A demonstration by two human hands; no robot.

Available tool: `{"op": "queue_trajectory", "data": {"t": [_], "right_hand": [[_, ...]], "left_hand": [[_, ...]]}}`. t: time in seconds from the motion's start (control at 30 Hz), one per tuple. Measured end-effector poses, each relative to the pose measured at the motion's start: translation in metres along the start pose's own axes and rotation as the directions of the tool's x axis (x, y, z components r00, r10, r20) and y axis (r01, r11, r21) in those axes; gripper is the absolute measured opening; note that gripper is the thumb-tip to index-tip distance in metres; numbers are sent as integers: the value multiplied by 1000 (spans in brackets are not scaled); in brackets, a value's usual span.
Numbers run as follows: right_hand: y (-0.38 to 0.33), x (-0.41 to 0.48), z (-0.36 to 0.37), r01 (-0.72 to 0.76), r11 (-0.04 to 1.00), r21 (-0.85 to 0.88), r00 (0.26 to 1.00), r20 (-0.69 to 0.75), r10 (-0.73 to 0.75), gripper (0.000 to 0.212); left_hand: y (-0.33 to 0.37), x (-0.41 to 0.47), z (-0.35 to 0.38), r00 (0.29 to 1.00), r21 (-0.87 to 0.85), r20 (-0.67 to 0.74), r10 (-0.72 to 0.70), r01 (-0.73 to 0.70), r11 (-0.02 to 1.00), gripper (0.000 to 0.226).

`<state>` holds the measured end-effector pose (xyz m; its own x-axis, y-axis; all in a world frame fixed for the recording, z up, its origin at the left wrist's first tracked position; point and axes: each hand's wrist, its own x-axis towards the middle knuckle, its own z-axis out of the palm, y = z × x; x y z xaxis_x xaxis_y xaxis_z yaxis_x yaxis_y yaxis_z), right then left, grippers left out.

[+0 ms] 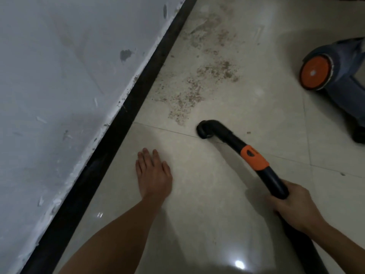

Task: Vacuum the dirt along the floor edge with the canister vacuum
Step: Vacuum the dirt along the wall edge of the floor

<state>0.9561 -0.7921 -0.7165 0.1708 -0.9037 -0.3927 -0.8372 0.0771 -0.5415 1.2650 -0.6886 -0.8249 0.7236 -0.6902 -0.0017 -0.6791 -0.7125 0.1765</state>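
Floor tiles (227, 194): glazed, glossy, smooth, mirroring lamp glare; the dirt (197, 86) on them is a dry, gritty brown scatter. Wall (59, 76): matt paint, rough, chipped and smeared; skirting (126, 115) dull black, flecked with white plaster. Vacuum tube (233, 138): smooth black plastic with a matt orange collar (254, 158); canister (339, 56) blue plastic, wheel (315, 73) orange.

Dim, soft view; glare on floor (239, 264), perhaps overhead.

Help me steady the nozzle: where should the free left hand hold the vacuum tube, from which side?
Probably the orange collar, from its left: the tube is bare between nozzle and right hand there, and the left hand rests flat on the floor on that side.
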Motion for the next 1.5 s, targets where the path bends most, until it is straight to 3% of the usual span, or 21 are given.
{"op": "queue_trajectory", "data": {"t": [0.2,0.47,0.67,0.9,1.03,1.17,1.33,1.5], "right_hand": [[34,0,-40,-116,992,46,972,-200,123,15],[55,-22,-52,-158,983,89,975,-142,170,14],[36,-25,-27,-53,997,54,998,-27,54,23],[-19,5,18,118,992,-34,990,75,-116,13],[-55,24,40,132,991,-36,991,-5,-132,16],[-60,21,52,179,980,-87,982,74,-173,17],[-77,43,47,152,987,-57,988,-27,-154,16],[-87,54,50,220,973,-75,968,140,-208,17]], "left_hand": [[1,0,-1,1000,-21,10,-10,11,1000,62],[3,-1,-1,1000,-30,25,-8,9,999,64],[5,-4,-2,1000,-33,26,-7,8,999,63],[8,-2,-7,998,-8,62,-4,5,1000,66],[-5,7,-18,988,40,134,83,-89,995,65],[-20,30,-27,977,17,97,187,-190,982,52],[-12,71,-20,996,-35,57,71,-69,997,48],[12,95,-5,995,-78,-14,-100,98,992,52]]}}
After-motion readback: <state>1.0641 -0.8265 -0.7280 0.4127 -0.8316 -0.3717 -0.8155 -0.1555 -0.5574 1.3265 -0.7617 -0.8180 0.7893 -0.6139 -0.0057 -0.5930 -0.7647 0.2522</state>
